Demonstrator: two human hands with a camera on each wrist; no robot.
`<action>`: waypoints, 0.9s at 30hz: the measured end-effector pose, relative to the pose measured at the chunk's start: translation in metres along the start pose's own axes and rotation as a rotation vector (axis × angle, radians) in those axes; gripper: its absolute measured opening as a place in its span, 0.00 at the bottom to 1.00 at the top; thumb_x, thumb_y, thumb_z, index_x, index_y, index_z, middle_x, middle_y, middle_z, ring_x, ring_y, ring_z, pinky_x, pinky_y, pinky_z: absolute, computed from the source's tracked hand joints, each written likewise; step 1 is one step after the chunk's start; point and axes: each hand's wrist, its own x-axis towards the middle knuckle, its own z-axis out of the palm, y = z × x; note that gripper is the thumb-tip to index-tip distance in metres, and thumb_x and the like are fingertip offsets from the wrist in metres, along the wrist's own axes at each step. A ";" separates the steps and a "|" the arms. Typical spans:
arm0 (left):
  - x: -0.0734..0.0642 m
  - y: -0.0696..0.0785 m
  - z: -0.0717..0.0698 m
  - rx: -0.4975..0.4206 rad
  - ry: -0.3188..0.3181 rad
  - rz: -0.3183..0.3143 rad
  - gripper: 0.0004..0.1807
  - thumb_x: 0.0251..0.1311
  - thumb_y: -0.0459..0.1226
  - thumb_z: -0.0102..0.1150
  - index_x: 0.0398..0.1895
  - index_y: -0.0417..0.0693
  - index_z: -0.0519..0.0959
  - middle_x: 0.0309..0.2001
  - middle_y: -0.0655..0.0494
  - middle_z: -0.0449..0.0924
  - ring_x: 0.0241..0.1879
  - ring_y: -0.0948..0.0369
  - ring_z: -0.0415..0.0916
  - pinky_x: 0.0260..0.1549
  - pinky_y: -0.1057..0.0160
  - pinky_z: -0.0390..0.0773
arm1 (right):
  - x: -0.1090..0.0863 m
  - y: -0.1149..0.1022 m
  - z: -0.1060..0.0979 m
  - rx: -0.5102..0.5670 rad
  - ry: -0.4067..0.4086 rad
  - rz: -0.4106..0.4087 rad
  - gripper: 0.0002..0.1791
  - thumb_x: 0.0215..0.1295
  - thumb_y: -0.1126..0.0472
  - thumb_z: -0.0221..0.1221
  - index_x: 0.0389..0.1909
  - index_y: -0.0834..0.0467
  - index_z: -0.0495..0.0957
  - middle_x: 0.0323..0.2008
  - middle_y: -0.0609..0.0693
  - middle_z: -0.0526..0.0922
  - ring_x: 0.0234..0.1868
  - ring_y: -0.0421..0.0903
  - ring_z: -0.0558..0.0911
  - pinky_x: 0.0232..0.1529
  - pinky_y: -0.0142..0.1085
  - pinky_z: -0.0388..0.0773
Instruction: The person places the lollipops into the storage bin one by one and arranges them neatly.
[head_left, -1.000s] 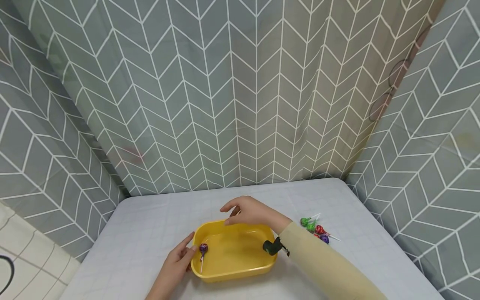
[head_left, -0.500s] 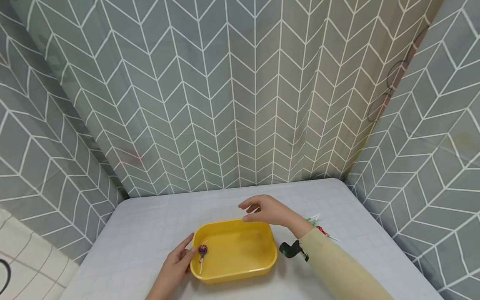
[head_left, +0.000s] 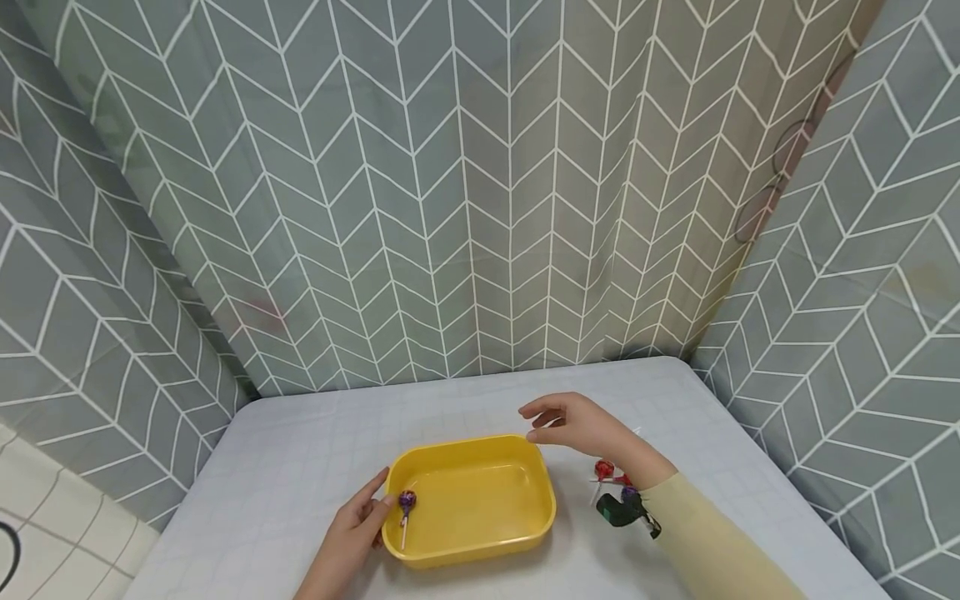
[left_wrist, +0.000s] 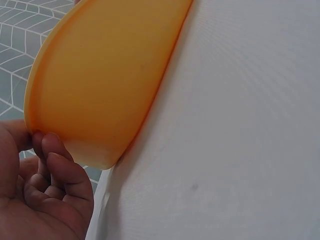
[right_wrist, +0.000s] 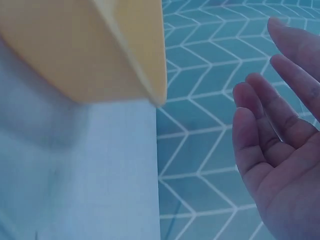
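Found upright on counter (head_left: 307, 450): yellow tray (head_left: 480, 508). Gripped at left end by left hand (head_left: 352, 518), with thumb over rim and fingers bent at outer wall. Lying inside, near that end: one purple-wrapped lollipop (head_left: 407, 500), with stick toward the person. Noted near far right corner of tray: right hand (head_left: 566, 419), empty, with parted, loosely bent fingers, apart from rim in right wrist view. Observed right of tray: loose red lollipops (head_left: 603, 469), partly hidden by right forearm (head_left: 641, 458). Unable to tell full count.

Chief risk, in judgement: snagging or scattering of loose red lollipops by wrist camera (head_left: 617, 510), from too low a sweep. Further risk: knocking of tray corner by fingertips, from lowering without sideways clearance. Lesser risk: skewing or tipping of tray, from uneven pull at left end with right end unheld.
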 end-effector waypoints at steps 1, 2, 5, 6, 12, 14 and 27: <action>0.000 0.000 0.000 0.000 -0.002 -0.002 0.35 0.70 0.51 0.56 0.76 0.51 0.61 0.30 0.49 0.73 0.25 0.57 0.69 0.22 0.62 0.73 | -0.003 0.003 -0.002 -0.006 0.012 0.009 0.22 0.60 0.49 0.70 0.54 0.50 0.82 0.51 0.44 0.82 0.49 0.46 0.81 0.48 0.38 0.80; 0.000 0.000 0.000 0.002 -0.003 -0.004 0.35 0.70 0.51 0.55 0.76 0.51 0.61 0.30 0.49 0.73 0.25 0.57 0.69 0.22 0.62 0.74 | -0.006 0.006 -0.003 -0.011 0.025 0.017 0.22 0.60 0.48 0.69 0.55 0.49 0.82 0.51 0.44 0.82 0.49 0.46 0.81 0.48 0.39 0.80; 0.000 0.000 0.000 0.006 -0.006 -0.006 0.35 0.70 0.51 0.55 0.76 0.51 0.61 0.30 0.49 0.74 0.25 0.57 0.70 0.22 0.62 0.74 | -0.015 0.015 -0.008 -0.012 0.061 0.040 0.23 0.61 0.47 0.69 0.55 0.50 0.82 0.51 0.45 0.81 0.50 0.47 0.81 0.48 0.40 0.80; 0.000 0.000 0.000 0.008 -0.007 -0.007 0.35 0.71 0.51 0.54 0.76 0.51 0.60 0.30 0.49 0.74 0.25 0.57 0.70 0.22 0.62 0.74 | -0.018 0.019 -0.010 -0.012 0.072 0.050 0.23 0.61 0.47 0.69 0.55 0.49 0.82 0.51 0.45 0.81 0.50 0.47 0.80 0.48 0.40 0.80; 0.000 0.000 0.000 0.003 -0.009 -0.010 0.35 0.70 0.51 0.55 0.76 0.51 0.60 0.30 0.49 0.74 0.25 0.57 0.70 0.22 0.62 0.74 | -0.033 0.036 -0.017 0.007 0.118 0.101 0.22 0.60 0.45 0.68 0.54 0.48 0.81 0.51 0.46 0.81 0.50 0.48 0.80 0.48 0.41 0.81; 0.000 -0.001 0.000 0.000 -0.009 -0.010 0.35 0.70 0.51 0.55 0.76 0.52 0.61 0.30 0.49 0.74 0.25 0.57 0.70 0.22 0.62 0.74 | -0.037 0.042 -0.020 0.010 0.124 0.106 0.23 0.60 0.45 0.68 0.55 0.48 0.81 0.52 0.47 0.81 0.50 0.48 0.80 0.47 0.41 0.81; 0.000 0.001 0.000 0.005 -0.008 -0.007 0.35 0.70 0.52 0.55 0.76 0.52 0.61 0.30 0.49 0.74 0.26 0.56 0.70 0.23 0.62 0.75 | -0.070 0.069 -0.037 0.006 0.184 0.160 0.21 0.65 0.53 0.66 0.57 0.56 0.80 0.53 0.57 0.81 0.50 0.52 0.80 0.42 0.38 0.82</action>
